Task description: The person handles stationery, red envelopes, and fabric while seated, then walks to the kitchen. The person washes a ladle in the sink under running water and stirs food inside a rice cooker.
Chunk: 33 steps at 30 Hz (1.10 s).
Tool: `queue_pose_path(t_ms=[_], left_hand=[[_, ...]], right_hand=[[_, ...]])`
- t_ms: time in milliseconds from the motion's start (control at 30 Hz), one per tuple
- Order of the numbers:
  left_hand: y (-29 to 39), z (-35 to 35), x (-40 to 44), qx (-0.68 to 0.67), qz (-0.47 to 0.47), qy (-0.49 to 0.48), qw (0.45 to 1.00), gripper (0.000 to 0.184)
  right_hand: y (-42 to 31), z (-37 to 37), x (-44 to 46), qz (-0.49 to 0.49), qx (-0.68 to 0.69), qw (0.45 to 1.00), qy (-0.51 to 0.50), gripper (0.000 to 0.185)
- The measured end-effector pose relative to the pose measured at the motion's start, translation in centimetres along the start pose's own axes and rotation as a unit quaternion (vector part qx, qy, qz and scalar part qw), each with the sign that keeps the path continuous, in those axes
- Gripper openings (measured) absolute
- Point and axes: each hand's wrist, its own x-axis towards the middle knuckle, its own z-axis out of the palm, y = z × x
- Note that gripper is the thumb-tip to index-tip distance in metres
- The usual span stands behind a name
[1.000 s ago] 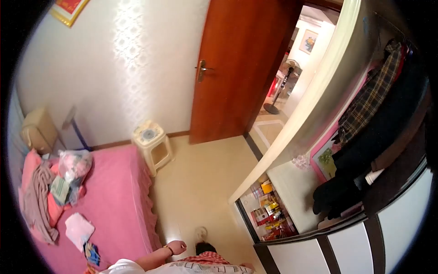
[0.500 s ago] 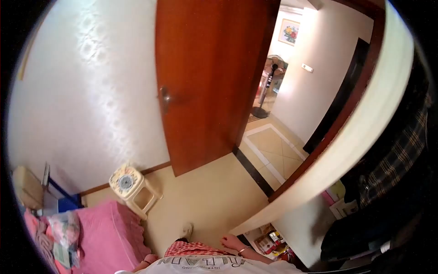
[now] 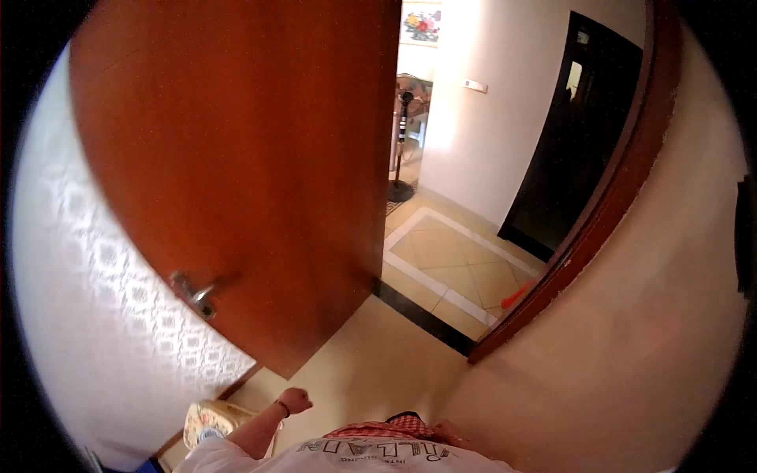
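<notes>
My left hand [image 3: 296,400], with a dark band at the wrist, is held out low in front of me. Its fingers are curled in, and nothing shows in them. Below and left of it, partly covered by my forearm, stands a cream patterned stool [image 3: 206,418]. The nearest large thing is a brown wooden door [image 3: 244,181], standing ajar, its metal handle [image 3: 201,296] well above and left of that hand. My right hand [image 3: 449,433] is only partly visible beside the red checked garment [image 3: 378,428] at my waist; its fingers cannot be made out.
A dark threshold strip [image 3: 422,319] crosses the doorway, with a tiled hall floor [image 3: 449,268] beyond. Further off are a standing fan [image 3: 403,134] and a black door [image 3: 579,126]. A plain wall [image 3: 615,347] runs close on my right, past the door frame [image 3: 583,272].
I have moved nearer the doorway, and the door looms larger. The pink-covered bed and the open cupboard have left the view. My left hand has come forward; my right has dropped back toward my waist.
</notes>
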Motion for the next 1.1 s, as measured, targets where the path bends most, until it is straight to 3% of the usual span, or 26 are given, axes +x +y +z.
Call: queue_pose_path(t_ms=[133,267,333,367,467,533,600,633,667,700,733,900,1000,1033,1067,1100], left_hand=[[8.1,-9.5,14.0,-0.083,0.026,0.002,0.996,0.030],[6.2,-2.1,31.4,-0.030,0.045,-0.001,0.999,0.035],[10.1,-8.2,31.0,0.057,0.064,-0.111,0.990,0.034],[7.4,-5.1,34.1,-0.036,0.001,-0.165,0.986,0.034],[6.7,-5.6,38.0,0.019,0.019,-0.125,0.992,0.035],[6.0,-6.3,41.0,0.024,-0.007,-0.157,0.987,0.036],[5.9,-6.8,44.8,0.029,-0.033,-0.180,0.983,0.036],[6.1,-6.7,46.6,0.012,-0.046,-0.178,0.983,0.037],[6.5,-6.7,48.4,-0.005,-0.060,-0.175,0.983,0.039],[6.9,-7.2,50.2,-0.016,-0.076,-0.187,0.979,0.038],[7.6,-7.7,53.1,-0.016,-0.072,-0.199,0.977,0.037],[12.5,-13.2,68.2,0.002,0.045,-0.191,0.981,0.034],[23.3,-26.5,73.8,-0.029,0.185,-0.093,0.978,0.032],[22.6,-24.4,79.6,0.067,0.184,-0.117,0.974,0.036],[23.2,-24.6,83.0,-0.057,0.171,-0.067,0.981,0.037],[25.9,-27.6,85.4,-0.097,0.132,-0.057,0.985,0.039]], right_hand=[[2.1,-4.5,5.7,0.089,0.089,0.992,0.017,0.024],[3.8,-11.3,12.2,0.162,0.151,0.975,0.032,0.023],[3.7,-15.6,14.8,0.180,0.169,0.968,0.039,0.022],[3.5,-17.9,16.2,0.182,0.179,0.966,0.042,0.022],[2.7,-24.1,21.5,0.160,0.220,0.961,0.059,0.021],[2.7,-27.9,26.0,0.125,0.272,0.952,0.069,0.021],[2.6,-31.3,32.3,0.065,0.392,0.916,0.053,0.020],[-0.9,-35.2,33.6,0.090,0.420,0.902,0.040,0.015],[4.5,-35.1,41.5,0.048,0.609,0.771,-0.180,0.018],[2.2,-37.3,43.5,0.030,0.469,0.881,-0.060,0.018],[-1.3,-39.5,45.0,0.010,0.308,0.949,0.062,0.018],[-9.4,-51.2,52.4,0.060,0.212,0.975,0.037,0.024],[-10.9,-58.3,56.8,0.078,0.156,0.984,0.021,0.025],[-11.6,-60.7,58.2,0.086,0.144,0.986,0.018,0.026],[-12.1,-62.8,59.7,0.091,0.133,0.987,0.016,0.026],[-12.7,-64.6,61.3,0.096,0.124,0.988,0.012,0.026]])
